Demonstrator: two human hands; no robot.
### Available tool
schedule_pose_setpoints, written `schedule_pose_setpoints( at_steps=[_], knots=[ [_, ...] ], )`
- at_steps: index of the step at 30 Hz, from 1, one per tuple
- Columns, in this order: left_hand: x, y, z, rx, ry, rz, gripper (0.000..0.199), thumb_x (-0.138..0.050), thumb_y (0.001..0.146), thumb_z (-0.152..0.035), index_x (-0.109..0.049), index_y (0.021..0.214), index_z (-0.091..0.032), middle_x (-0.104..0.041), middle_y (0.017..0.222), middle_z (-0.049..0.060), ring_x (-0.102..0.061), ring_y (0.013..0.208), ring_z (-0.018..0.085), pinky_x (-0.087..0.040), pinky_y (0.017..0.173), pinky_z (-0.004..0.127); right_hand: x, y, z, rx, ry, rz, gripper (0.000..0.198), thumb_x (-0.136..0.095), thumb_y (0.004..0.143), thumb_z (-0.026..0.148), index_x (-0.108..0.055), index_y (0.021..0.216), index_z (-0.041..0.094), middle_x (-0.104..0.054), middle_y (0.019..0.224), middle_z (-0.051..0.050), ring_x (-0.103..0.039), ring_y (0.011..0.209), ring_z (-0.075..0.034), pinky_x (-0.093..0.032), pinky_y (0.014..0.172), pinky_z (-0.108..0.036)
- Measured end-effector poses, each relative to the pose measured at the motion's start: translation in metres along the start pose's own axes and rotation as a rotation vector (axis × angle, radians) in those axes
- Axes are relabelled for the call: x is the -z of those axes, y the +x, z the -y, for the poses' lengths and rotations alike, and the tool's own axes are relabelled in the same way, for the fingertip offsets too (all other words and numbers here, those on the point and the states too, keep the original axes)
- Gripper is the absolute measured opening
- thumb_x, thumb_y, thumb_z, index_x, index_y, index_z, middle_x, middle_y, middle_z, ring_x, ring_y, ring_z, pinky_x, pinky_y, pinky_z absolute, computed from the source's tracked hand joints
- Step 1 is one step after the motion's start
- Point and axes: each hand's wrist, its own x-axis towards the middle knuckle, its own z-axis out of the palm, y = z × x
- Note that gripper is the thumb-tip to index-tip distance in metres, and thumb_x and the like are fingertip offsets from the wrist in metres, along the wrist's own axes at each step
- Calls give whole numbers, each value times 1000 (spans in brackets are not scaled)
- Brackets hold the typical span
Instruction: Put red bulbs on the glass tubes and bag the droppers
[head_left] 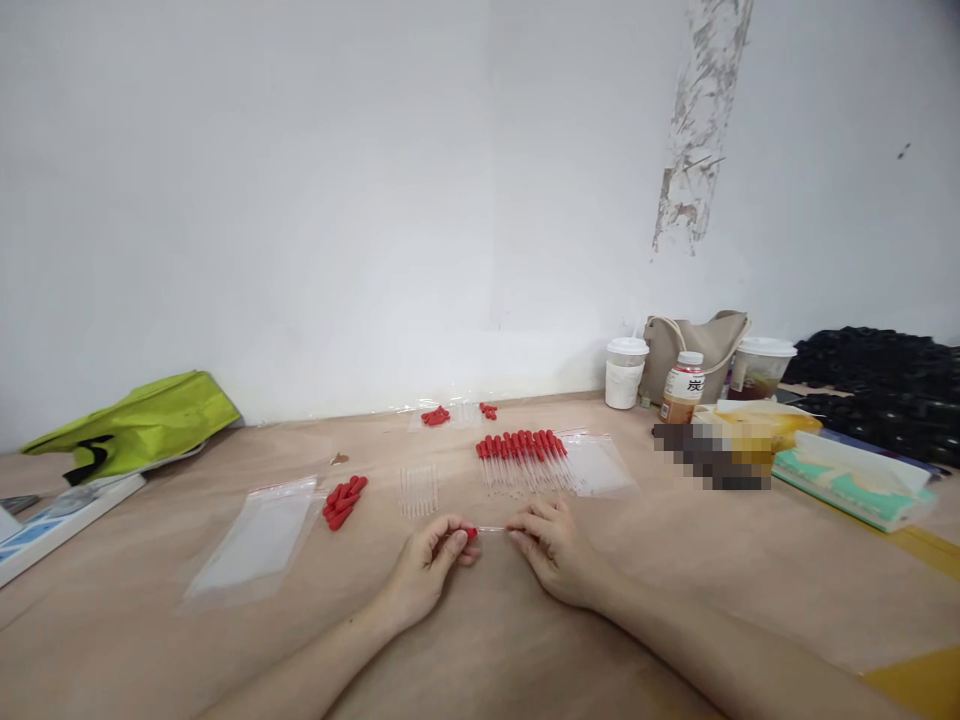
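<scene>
Head view: short of the back edge of the surface [491,640], your left fingers [452,546] pinched a red bulb [472,534], your right fingers [531,522] a clear tube [491,529]; joined droppers [523,448] lay beyond, loose tubes [418,490] and spare bulbs [345,502] unjoined.

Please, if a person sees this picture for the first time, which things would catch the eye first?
Probably the row of red-topped droppers near the middle of the brown table, just beyond the right hand. Nearer, the left hand pinches a red bulb, while the right holds a thin clear tube pointing towards it. At the far left, the yellow-green bag stands out against the pale wall.
</scene>
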Motion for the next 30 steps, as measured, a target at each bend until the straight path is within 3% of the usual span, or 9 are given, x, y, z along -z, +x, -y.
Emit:
schedule_pose_setpoints(
  at_steps=[5,12,19,26,30],
  knots=[
    [2,-1,-1,-40,140,22,26,-44,84,-38,-53,87,-14,-57,69,2,-55,66,13,-45,64,24,-2,1,-2,11,-4,15,19,-41,84,20,-59,90,20,-59,78,-3,-52,73,-13,-33,71,-30],
    [2,0,-1,-8,129,49,30,-46,82,-40,-58,91,-13,-60,68,2,-55,63,13,-44,64,24,-2,1,-2,12,23,42,22,-41,85,23,-61,93,22,-60,76,-2,-53,72,-13,-33,72,-30],
    [4,0,5,-22,193,33,29,-48,81,-38,-62,83,-13,-56,61,1,-51,57,11,-40,56,21,-4,4,-4,44,10,108,24,-40,86,26,-63,94,25,-62,73,-1,-53,66,-12,-30,73,-32],
    [1,-5,-10,-44,409,63,27,-47,81,-34,-65,77,-15,-55,56,-1,-47,52,11,-35,50,19,4,9,-9,155,-108,158,24,-42,84,22,-63,93,29,-64,76,0,-50,62,-12,-25,71,-33],
    [1,-7,-14,-129,527,55,23,-48,81,-32,-65,78,-18,-61,66,1,-52,60,13,-37,55,20,5,6,-9,195,-189,160,24,-41,82,17,-63,87,25,-62,74,-1,-47,60,-11,-22,70,-33]
  ],
)
